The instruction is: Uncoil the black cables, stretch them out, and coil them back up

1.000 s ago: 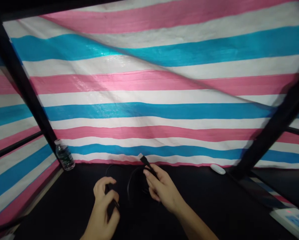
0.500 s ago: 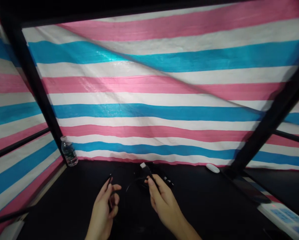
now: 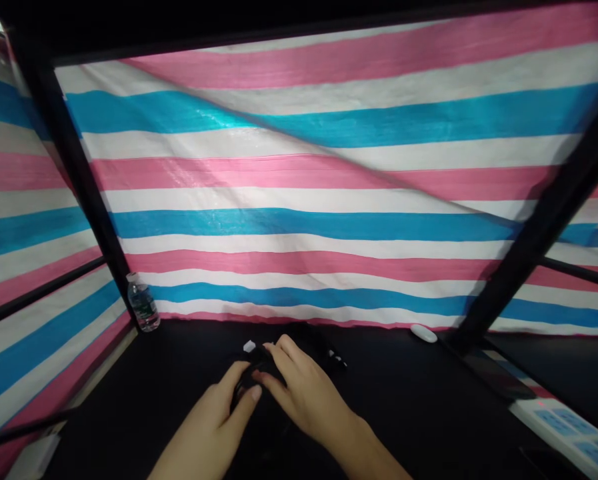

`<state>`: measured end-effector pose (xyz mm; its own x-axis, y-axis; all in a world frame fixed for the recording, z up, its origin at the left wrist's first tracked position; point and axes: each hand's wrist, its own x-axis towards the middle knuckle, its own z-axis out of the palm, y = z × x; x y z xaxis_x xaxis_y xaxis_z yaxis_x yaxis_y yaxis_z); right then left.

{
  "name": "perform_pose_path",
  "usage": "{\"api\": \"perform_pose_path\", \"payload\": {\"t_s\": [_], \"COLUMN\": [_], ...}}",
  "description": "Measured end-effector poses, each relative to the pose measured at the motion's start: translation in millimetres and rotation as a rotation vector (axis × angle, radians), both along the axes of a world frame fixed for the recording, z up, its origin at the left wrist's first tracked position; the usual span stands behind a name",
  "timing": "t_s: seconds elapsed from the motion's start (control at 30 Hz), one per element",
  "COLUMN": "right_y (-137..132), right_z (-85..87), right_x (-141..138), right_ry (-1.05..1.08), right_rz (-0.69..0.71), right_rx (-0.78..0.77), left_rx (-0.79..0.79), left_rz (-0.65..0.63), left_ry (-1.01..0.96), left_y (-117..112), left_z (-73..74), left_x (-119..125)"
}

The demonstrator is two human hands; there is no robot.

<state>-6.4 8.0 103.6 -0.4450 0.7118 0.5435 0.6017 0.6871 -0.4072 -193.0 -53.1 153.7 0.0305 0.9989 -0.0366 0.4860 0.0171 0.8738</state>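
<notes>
A black cable is bunched in loops between my two hands, low over the black table. Its light-coloured plug sticks out beyond my fingertips; it looks like a USB plug. My left hand is closed round the near left side of the loops, thumb on top. From the right, my right hand pinches the same loops, its fingers curled over them and hiding part of the cable. Just past the right hand lies a dark heap of more cables with shiny plug ends.
A clear water bottle stands at the back left corner. A white computer mouse lies at the back right. At the right edge is a white power strip. Striped sheeting hangs behind the black table, between dark frame posts.
Both hands have come together from being apart. The cable's plug end, earlier held up by my right hand, now points out at the left, and the cable is gathered in loops.
</notes>
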Motion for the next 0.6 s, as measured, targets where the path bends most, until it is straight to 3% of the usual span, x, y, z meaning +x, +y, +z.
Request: {"api": "perform_pose_path", "payload": {"t_s": [0.17, 0.23, 0.27, 0.4, 0.6], "right_y": [-8.3, -12.2, -13.8, -14.3, -15.3], "right_z": [32.8, 45.6, 50.2, 49.2, 21.8], "right_x": [-7.7, -6.6, -5.5, -3.2, -17.7], "right_ry": [0.112, 0.204, 0.251, 0.506, 1.136], "right_rz": [0.021, 0.079, 0.130, 0.234, 0.107], "right_rx": [0.107, 0.025, -0.090, -0.629, -0.811], "left_rx": [0.163, 0.261, 0.291, 0.218, 0.098], "left_rz": [0.033, 0.061, 0.073, 0.142, 0.300], "left_ry": [0.018, -0.082, -0.142, -0.389, -0.971], "left_y": [-8.5, -5.6, -3.1, 7.0, 6.7], "left_z": [16.9, 18.8, 17.7, -2.3, -42.5], "left_x": [-2.2, -2.6, -2.7, 2.5, 35.9]}}
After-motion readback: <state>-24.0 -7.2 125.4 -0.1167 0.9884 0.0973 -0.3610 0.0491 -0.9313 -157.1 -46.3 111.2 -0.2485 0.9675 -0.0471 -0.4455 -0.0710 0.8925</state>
